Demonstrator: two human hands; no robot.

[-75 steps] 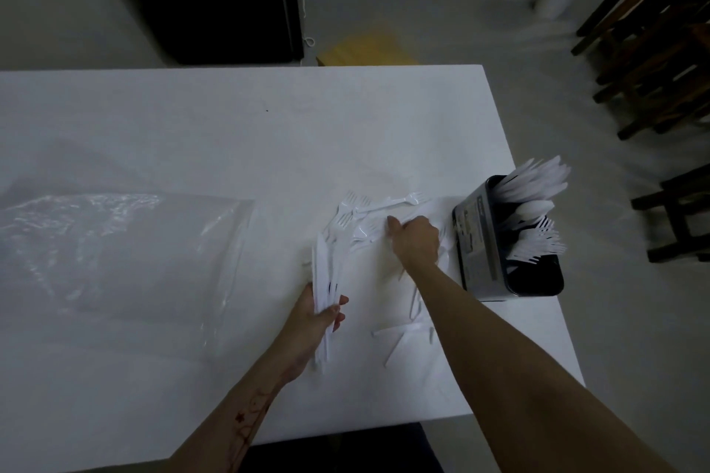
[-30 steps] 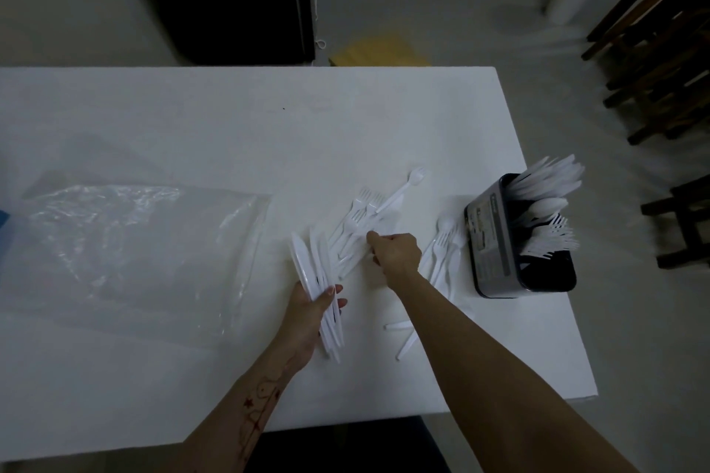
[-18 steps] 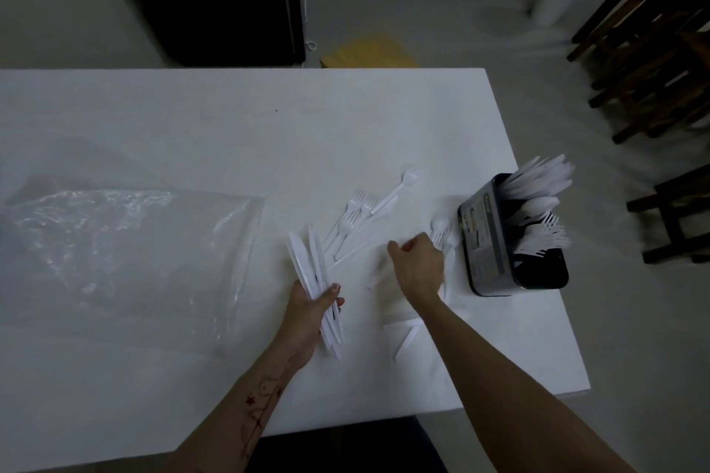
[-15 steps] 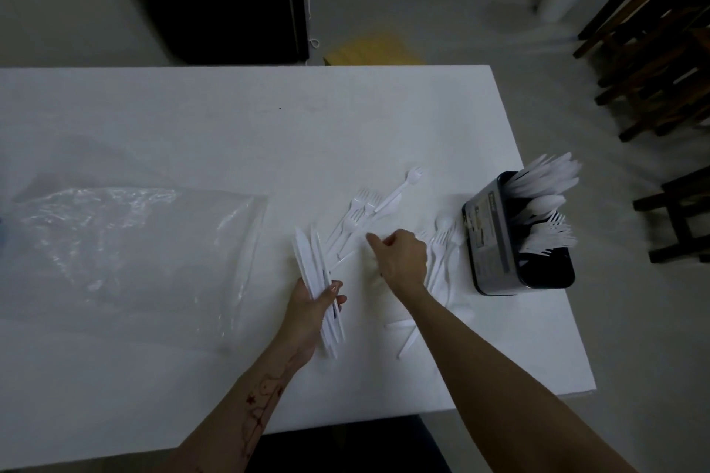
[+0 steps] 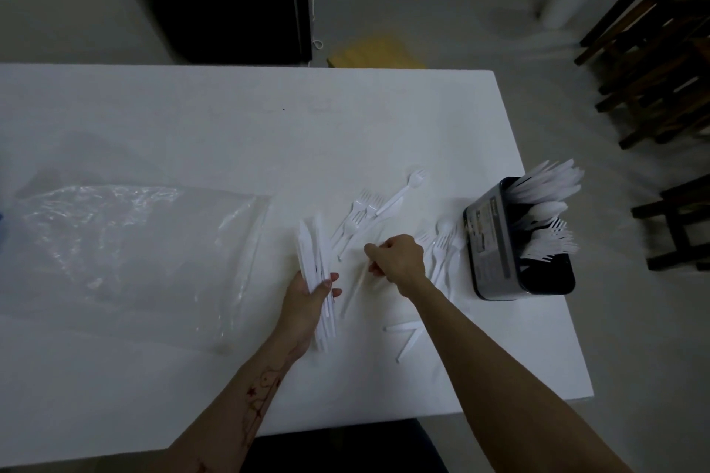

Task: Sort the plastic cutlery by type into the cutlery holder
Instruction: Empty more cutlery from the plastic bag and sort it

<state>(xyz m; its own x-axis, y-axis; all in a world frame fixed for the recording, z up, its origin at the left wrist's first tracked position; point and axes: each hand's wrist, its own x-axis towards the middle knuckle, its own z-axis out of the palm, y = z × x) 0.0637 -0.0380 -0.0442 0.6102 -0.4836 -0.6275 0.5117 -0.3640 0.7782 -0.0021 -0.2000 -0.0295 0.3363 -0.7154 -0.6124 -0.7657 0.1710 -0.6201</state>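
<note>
Roughly, I judge the sorting more than half done, with one handful and a scatter left to go. Farthest left on the white table (image 5: 192,127) lies the empty clear plastic bag (image 5: 126,253), flat and crumpled. Next comes my left hand (image 5: 307,296), fingers and thumb curled round a bundle of knives (image 5: 317,265) fanned upward; I count perhaps four or five, though they overlap too much to be sure. None of these has reached the holder yet.

Just right of that, my right hand (image 5: 397,261) has its fingers curled in a pinch on one more piece (image 5: 355,288), which slants down toward me; it looks like a knife, but I cannot tell for certain. Beyond my knuckles is a loose cluster of forks (image 5: 363,211), about four, with one long piece lying across them. Nearer me two handles (image 5: 407,336) lie crossed on the table. Between my right hand and the holder sit roughly four more pieces (image 5: 442,246), forks and at least one spoon.

Farthest right, near the table's edge, stands the black cutlery holder (image 5: 495,242), already filled in three groups: knives at the far end, spoons in the middle, forks nearest. Those are too densely packed to count.
</note>
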